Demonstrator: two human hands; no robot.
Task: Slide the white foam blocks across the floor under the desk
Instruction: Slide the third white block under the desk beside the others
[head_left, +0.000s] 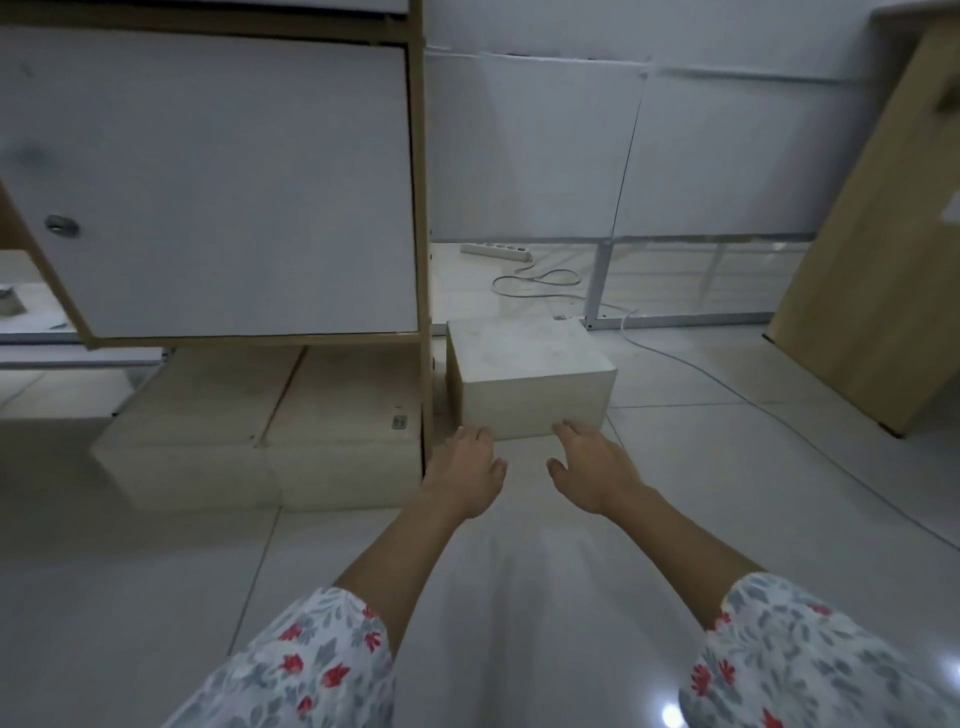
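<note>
Block (530, 379) sits on the floor (727, 493) just right of the cabinet's wooden side panel (425, 260), in the open bay under the desk, near face toward the person. Both arms reach forward. Left hand (465, 475) has fingers straight, fingertips at the lower left corner of the near face; right hand (592, 467) likewise flat, fingertips at the lower right part of that face. Neither grip is clamped on anything: fingers apart and extended, touching or very nearly touching the foam; contact cannot be settled from this view. Judgement: flat hands low on the face suit a push along the floor, since force applied near the base should slide the block rather than tip it, and one hand per side should keep it square. Two more blocks (260, 431) lie side by side beneath the cabinet (208, 182) on the left, touching each other, near faces roughly flush with the panel; these look already stowed. Further back a power strip (496, 251) and its looped cable (540, 283) lie on the floor before the rear panel, and another cable (727, 387) runs off to the right. Risk, as judged: pushing much deeper could meet the looped cable. Wooden board (883, 234) leans at far right, well apart from the block.
</note>
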